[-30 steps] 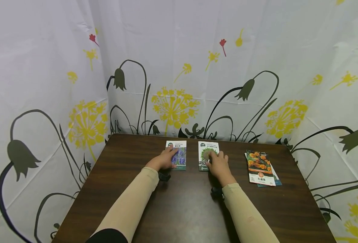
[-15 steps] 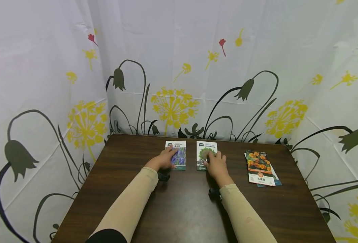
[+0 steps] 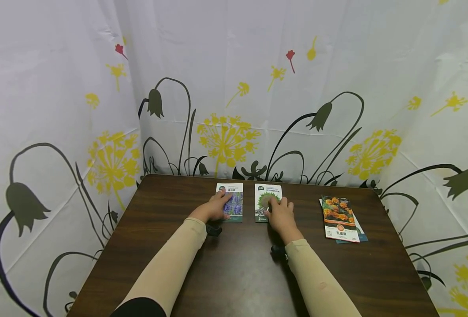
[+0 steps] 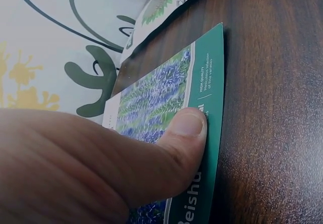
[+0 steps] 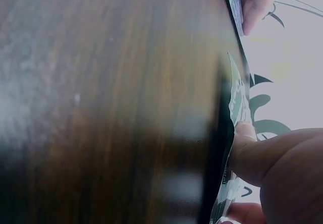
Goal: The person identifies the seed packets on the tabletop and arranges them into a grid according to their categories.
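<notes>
A seed packet with purple flower spikes point(image 3: 235, 204) lies near the table's far edge. My left hand point(image 3: 212, 208) rests on its left part, the thumb point(image 4: 186, 128) lying flat over its green lower band. To the right, roughly parallel and a small gap apart, is a white seed packet with a round green plant picture point(image 3: 261, 197). My right hand point(image 3: 283, 220) presses it from above near its lower right. In the right wrist view, the thumb point(image 5: 245, 138) touches its face by the near edge, where a dark shadow runs alongside.
Farther right, an orange marigold seed packet point(image 3: 340, 218) lies aslant over another packet with a blue-green corner point(image 3: 363, 238). The dark wooden table point(image 3: 242, 273) backs onto a white curtain point(image 3: 234, 61) with printed flowers.
The green-plant packet has slid a little left with my right hand on it, narrowing the gap to the purple-flower packet. My left hand stays in place.
</notes>
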Tool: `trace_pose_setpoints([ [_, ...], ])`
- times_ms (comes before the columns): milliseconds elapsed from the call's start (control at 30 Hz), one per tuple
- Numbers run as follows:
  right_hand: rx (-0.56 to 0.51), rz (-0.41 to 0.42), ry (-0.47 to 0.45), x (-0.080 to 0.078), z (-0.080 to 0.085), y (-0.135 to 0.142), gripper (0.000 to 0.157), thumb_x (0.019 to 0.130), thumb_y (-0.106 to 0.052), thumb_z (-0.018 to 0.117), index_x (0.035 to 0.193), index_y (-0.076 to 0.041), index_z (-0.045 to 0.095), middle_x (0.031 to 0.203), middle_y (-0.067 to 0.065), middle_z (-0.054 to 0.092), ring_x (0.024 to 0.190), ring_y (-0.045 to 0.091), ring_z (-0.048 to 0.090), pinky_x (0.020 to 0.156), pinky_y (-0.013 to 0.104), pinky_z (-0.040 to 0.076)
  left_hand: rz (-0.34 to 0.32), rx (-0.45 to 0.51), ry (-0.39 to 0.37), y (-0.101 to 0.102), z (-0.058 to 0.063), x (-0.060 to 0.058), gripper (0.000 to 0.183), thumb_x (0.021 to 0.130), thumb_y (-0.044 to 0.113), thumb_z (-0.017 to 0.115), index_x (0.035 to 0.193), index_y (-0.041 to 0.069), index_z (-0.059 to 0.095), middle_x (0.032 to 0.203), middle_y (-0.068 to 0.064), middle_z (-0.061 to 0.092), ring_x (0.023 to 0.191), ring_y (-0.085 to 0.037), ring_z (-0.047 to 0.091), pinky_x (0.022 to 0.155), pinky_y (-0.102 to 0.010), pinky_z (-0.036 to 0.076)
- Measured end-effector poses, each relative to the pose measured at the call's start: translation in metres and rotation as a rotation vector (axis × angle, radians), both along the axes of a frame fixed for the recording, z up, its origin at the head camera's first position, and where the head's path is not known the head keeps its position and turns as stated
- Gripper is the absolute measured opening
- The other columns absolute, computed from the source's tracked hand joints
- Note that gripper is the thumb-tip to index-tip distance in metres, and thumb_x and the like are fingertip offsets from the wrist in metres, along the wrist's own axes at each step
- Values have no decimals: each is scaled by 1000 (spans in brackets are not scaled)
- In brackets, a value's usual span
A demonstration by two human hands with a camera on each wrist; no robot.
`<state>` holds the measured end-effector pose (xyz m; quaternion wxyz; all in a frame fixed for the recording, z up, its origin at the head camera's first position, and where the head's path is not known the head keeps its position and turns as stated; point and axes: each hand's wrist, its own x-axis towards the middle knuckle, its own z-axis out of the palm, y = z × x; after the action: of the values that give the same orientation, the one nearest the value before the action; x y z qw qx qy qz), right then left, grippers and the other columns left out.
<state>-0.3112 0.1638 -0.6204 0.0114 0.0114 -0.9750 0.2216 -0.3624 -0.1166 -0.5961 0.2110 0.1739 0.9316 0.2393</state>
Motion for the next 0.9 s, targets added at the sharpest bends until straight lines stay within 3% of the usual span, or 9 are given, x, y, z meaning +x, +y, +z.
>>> trace_pose_setpoints([
  [467,6,8,3,4,-1,-3,45,105,-34,75,140,-12,59,122,25,48,105,43,42,87,54,46,-15,1,-9,-1,-4,3,97,98,23,84,175,15,27,184,-20,4,169,-49,12,133,-64,26],
  [900,-93,5,-11,4,5,0,57,103,-31,78,153,-13,57,138,30,44,121,48,42,98,60,48,-14,-6,2,-1,3,2,96,98,22,84,175,13,27,184,-22,6,168,-51,15,133,-64,27],
])
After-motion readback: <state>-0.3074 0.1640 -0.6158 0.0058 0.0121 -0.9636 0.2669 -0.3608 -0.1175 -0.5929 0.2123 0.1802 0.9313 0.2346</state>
